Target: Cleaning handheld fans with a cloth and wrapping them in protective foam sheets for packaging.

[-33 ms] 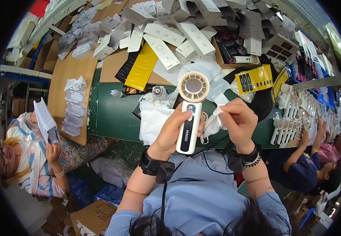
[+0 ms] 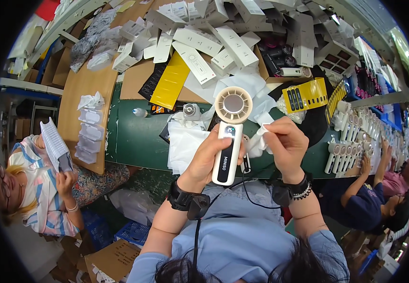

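A white handheld fan [image 2: 223, 175] with a beige round head stands upright in front of me, its small display lit on the black front strip. My left hand [image 2: 199, 162] is closed around its handle, thumb on the front near the display. Beside the fan, my right hand [image 2: 287, 146] pinches a crumpled white cloth [image 2: 257, 144] between thumb and fingers, apart from the fan's head. Behind the cloth, part of a second fan [image 2: 246, 164] shows on the green table. A pile of white cloths [image 2: 182, 150] lies left of my left hand.
White boxes [image 2: 196, 63] heap up at the back, near yellow sheets [image 2: 169, 84]. A metal-topped bottle [image 2: 191, 111] and a small clear bottle [image 2: 140, 112] stand at the left. Several fans [image 2: 339, 155] line the right. Co-workers sit at both sides; a cable [image 2: 256, 200] hangs before me.
The fan and the white cloth have shifted only very slightly in my hands. Both grips are unchanged.
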The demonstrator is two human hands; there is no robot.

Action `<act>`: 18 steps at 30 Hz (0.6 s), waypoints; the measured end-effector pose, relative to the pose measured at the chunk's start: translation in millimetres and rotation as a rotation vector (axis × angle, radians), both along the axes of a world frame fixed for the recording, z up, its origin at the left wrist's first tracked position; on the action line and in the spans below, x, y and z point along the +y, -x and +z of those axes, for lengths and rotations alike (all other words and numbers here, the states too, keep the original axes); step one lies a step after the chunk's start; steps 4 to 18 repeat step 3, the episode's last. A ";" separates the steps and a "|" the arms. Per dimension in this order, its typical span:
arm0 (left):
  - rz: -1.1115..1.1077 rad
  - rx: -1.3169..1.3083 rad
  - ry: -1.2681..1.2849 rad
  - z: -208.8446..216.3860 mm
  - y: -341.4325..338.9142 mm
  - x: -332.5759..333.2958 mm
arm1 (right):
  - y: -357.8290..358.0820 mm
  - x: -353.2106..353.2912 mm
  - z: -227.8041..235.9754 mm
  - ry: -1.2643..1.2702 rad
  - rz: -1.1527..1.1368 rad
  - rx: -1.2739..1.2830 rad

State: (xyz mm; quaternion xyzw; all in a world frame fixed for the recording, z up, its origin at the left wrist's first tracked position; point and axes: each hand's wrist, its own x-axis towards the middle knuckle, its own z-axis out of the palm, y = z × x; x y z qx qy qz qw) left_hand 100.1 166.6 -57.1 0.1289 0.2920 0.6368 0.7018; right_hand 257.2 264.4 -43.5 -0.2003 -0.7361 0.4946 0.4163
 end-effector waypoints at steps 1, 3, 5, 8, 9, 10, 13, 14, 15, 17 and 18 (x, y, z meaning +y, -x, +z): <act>-0.013 0.012 -0.012 1.1 -0.2 -0.6 | 2.8 -0.4 -5.4 0.085 -0.046 0.056; -0.038 0.036 -0.035 2.0 -0.2 -2.2 | 1.8 -3.6 -6.7 0.278 -0.075 0.077; -0.038 0.036 -0.035 2.0 -0.2 -2.2 | 1.8 -3.6 -6.7 0.278 -0.075 0.077; -0.038 0.036 -0.035 2.0 -0.2 -2.2 | 1.8 -3.6 -6.7 0.278 -0.075 0.077; -0.038 0.036 -0.035 2.0 -0.2 -2.2 | 1.8 -3.6 -6.7 0.278 -0.075 0.077; -0.038 0.036 -0.035 2.0 -0.2 -2.2 | 1.8 -3.6 -6.7 0.278 -0.075 0.077; -0.038 0.036 -0.035 2.0 -0.2 -2.2 | 1.8 -3.6 -6.7 0.278 -0.075 0.077; -0.038 0.036 -0.035 2.0 -0.2 -2.2 | 1.8 -3.6 -6.7 0.278 -0.075 0.077; -0.038 0.036 -0.035 2.0 -0.2 -2.2 | 1.8 -3.6 -6.7 0.278 -0.075 0.077; -0.038 0.036 -0.035 2.0 -0.2 -2.2 | 1.8 -3.6 -6.7 0.278 -0.075 0.077; -0.038 0.036 -0.035 2.0 -0.2 -2.2 | 1.8 -3.6 -6.7 0.278 -0.075 0.077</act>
